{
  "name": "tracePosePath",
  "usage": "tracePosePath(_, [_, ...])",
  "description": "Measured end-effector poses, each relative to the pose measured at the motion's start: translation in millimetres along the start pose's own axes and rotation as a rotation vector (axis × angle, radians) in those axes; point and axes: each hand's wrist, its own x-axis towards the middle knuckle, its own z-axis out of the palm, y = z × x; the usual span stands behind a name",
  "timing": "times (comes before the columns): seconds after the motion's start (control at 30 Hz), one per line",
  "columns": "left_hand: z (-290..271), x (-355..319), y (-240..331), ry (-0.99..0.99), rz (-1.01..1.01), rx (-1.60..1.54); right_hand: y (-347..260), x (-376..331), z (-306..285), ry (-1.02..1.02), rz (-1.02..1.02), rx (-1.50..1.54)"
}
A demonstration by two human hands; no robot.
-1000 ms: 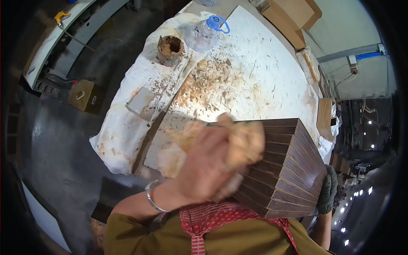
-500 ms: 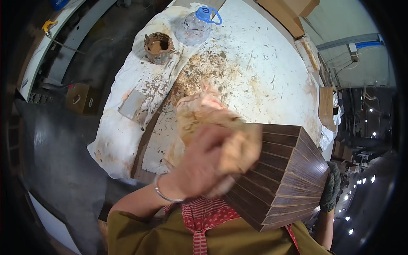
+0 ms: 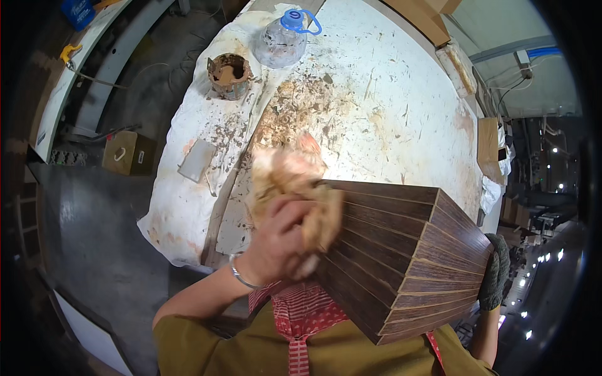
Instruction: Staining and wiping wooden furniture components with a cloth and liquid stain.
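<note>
My left hand, bare with a silver bangle, is closed round a crumpled, stained cloth rag. The rag is blurred and lies at the left end of a dark brown slatted wooden piece. This piece has two visible faces meeting at an angle, with pale lines between its tapering strips. At its right end, my right hand, in a grey-green knitted glove, grips the edge; its fingers are partly hidden. The wooden piece is held tilted above the near side of the white worktable.
Brown crumbs litter the table. On a white cloth at the left are a crusted pot and a flat grey scraper-like plate. A clear blue-capped jug stands at the back. Cardboard lies at the far right.
My left hand has swept the rag leftward along the wooden piece, uncovering more of its left face. My right hand keeps its place at the right end. The view has shifted slightly.
</note>
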Motion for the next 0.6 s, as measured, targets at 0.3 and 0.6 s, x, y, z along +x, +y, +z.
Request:
tracePosePath(0.3, [-13.0, 47.8, 47.9, 0.192, 0.351, 0.087, -0.8, 6.1, 4.2, 0.043, 0.0, 0.045])
tracePosePath(0.6, [-23.4, 19.2, 24.6, -0.199, 0.076, 0.128, -15.5, 10.6, 1.2, 0.02, -0.066, 0.016])
